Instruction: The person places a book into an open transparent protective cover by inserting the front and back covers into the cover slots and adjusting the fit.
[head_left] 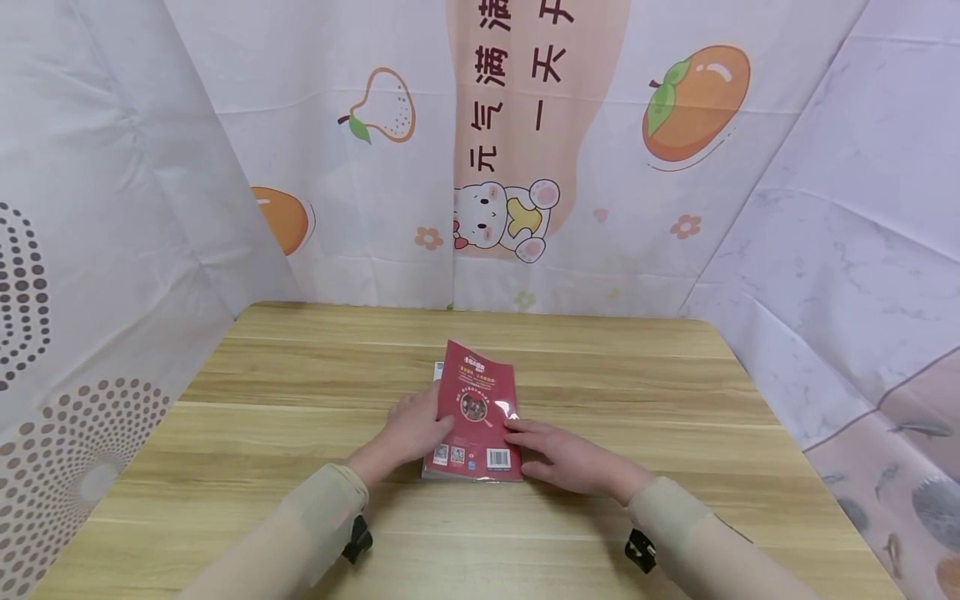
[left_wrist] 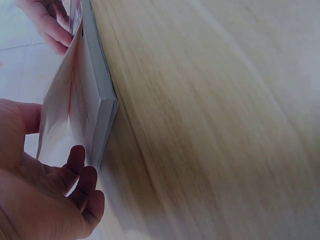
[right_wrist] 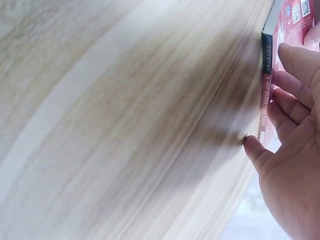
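A book (head_left: 480, 417) with a glossy red back cover lies on the wooden table, its left side of cover lifted from the pages. My left hand (head_left: 412, 429) holds that raised cover edge, thumb on the red outside and fingers on the inner side. In the left wrist view the curled fingers of the left hand (left_wrist: 45, 185) are beside the corner of the page block (left_wrist: 102, 117). My right hand (head_left: 562, 458) rests against the spine side, its fingertips on the cover. The spine (right_wrist: 266, 80) shows in the right wrist view, with the right hand (right_wrist: 295, 135) alongside.
The wood-grain table (head_left: 315, 358) extends around the book on all sides. A white printed curtain (head_left: 337, 208) with fruit and a cartoon bear hangs at the table's back edge. More cloth hangs to the left and right. Black straps (head_left: 358, 540) sit at both wrists.
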